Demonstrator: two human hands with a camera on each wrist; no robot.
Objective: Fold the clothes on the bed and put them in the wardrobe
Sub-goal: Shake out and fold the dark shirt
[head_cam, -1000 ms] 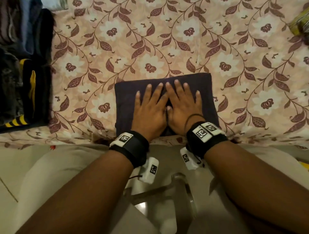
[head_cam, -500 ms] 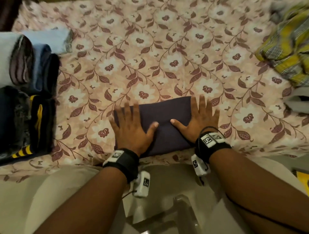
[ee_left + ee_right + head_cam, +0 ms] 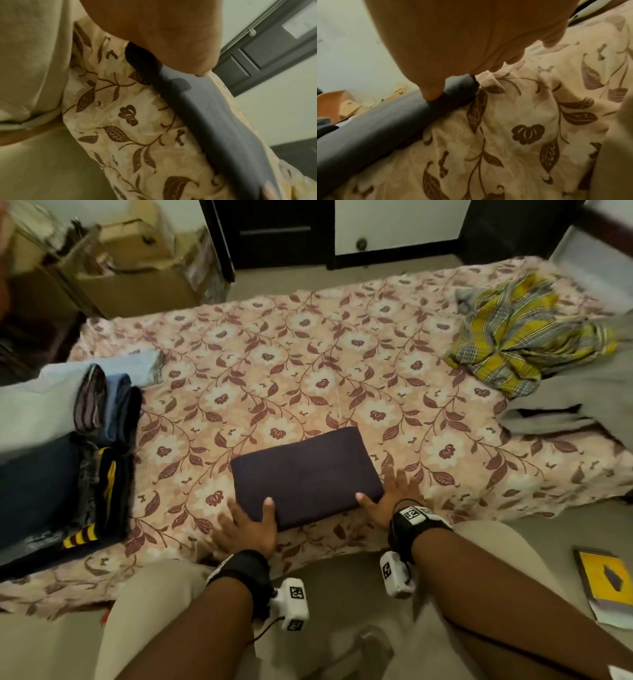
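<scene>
A dark folded garment [image 3: 306,475] lies flat on the bed [image 3: 342,364], near its front edge, at about 6 o'clock on the floral bedsheet. The left hand [image 3: 246,525] sits at the garment's near left corner, thumb lying on top of the cloth and fingers spread beside the left edge on the sheet. The right hand [image 3: 394,498] sits at the near right corner, thumb on top and fingers spread along the right edge; whether either hand's fingers reach under the cloth cannot be told. In the wrist views each thumb presses on the garment's rounded folded edge.

At 9 o'clock, a stack of folded clothes [image 3: 68,446] in blue, grey and black with yellow stripes rests on the bed. At 2 o'clock lies a crumpled yellow plaid shirt [image 3: 524,337], with a grey garment [image 3: 575,402] just below it. A yellow book [image 3: 606,583] lies on the floor at 4 o'clock. Cardboard boxes [image 3: 137,272] stand beyond the bed at 11 o'clock.
</scene>
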